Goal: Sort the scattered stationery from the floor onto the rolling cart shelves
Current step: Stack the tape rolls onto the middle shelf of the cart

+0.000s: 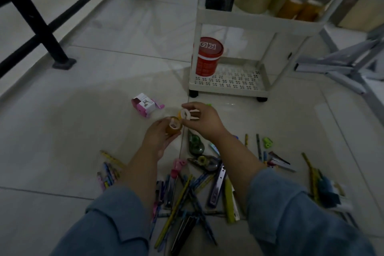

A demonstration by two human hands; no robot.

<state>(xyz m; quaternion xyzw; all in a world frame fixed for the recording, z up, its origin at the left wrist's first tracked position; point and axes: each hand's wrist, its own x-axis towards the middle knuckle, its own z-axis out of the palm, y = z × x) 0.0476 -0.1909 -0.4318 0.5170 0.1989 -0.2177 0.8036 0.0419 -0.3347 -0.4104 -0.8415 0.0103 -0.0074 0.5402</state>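
Dim, soft, wide-angle bending at edges

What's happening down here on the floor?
A person is tidying stationery. The left hand holds an amber tape roll and the right hand holds a white one. Pens and tape dispensers still lie on the floor, near a white cart with a red tub on its bottom shelf.

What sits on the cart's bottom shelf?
One red tub with a red lid stands at the left end of the bottom shelf; the remaining perforated floor is bare. The tub's contents are hidden by the lid.
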